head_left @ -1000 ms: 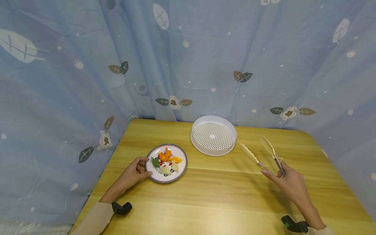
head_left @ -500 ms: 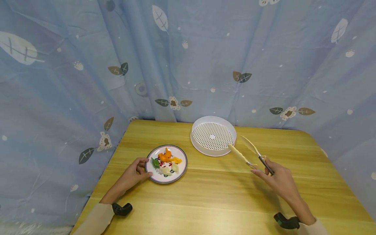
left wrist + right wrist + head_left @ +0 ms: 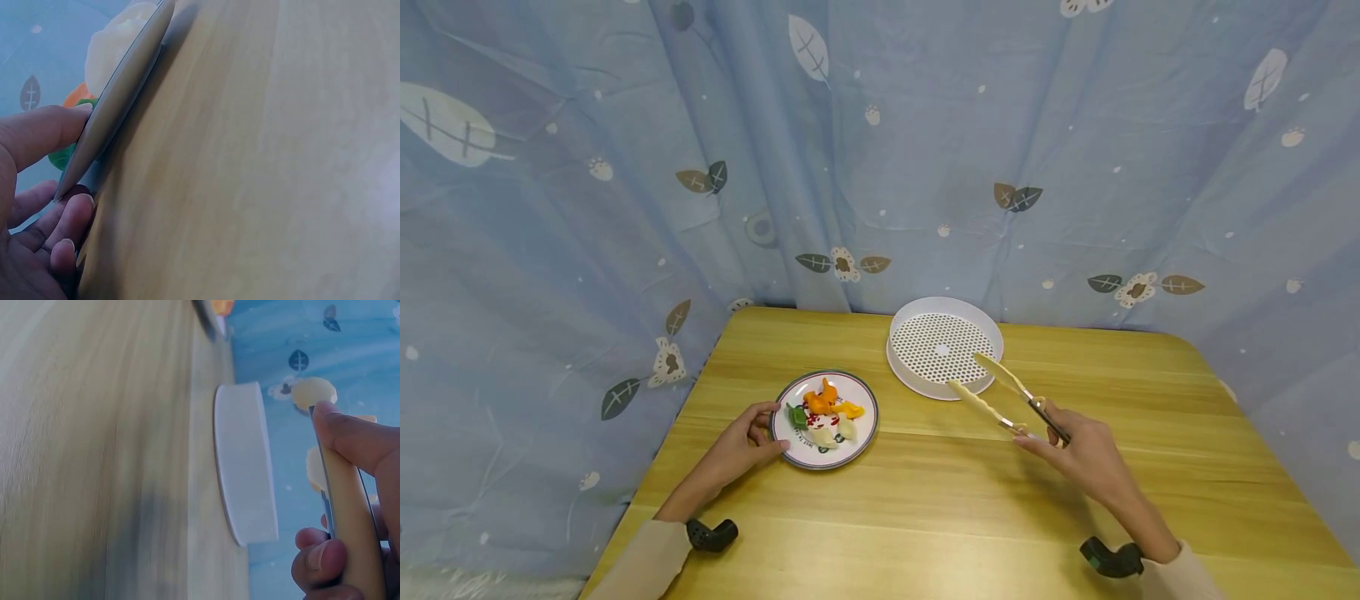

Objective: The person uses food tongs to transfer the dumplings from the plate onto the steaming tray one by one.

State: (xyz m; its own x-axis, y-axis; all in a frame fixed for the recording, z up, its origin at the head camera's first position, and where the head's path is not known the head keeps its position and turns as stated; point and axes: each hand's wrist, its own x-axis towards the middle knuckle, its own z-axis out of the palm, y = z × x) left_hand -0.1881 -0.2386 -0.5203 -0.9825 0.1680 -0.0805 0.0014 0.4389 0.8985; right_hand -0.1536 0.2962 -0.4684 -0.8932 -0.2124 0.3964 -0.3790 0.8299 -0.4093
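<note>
My left hand (image 3: 737, 446) pinches the left rim of a round plate (image 3: 867, 429), its thumb over the edge and fingers curled under it in the left wrist view. On the plate lie small dumpling-shaped pieces: orange ones (image 3: 822, 398), a yellow one (image 3: 848, 409), a green one (image 3: 797, 416) and pale ones (image 3: 846, 427). A pair of tongs (image 3: 1000, 417) with cream-coloured tips is gripped in my right hand (image 3: 1086, 454). The tong arms are spread with nothing between them. Their tips overlap the front right rim of a white perforated steamer tray (image 3: 910, 379) in the head view.
The wooden table (image 3: 880, 517) carries the plate at left and the tray at the back. A blue patterned curtain (image 3: 880, 150) hangs behind the table and along its sides.
My right hand has moved left with the spread tongs, bringing their tips from right of the steamer tray to its front right rim. My left hand and the plate have stayed in place.
</note>
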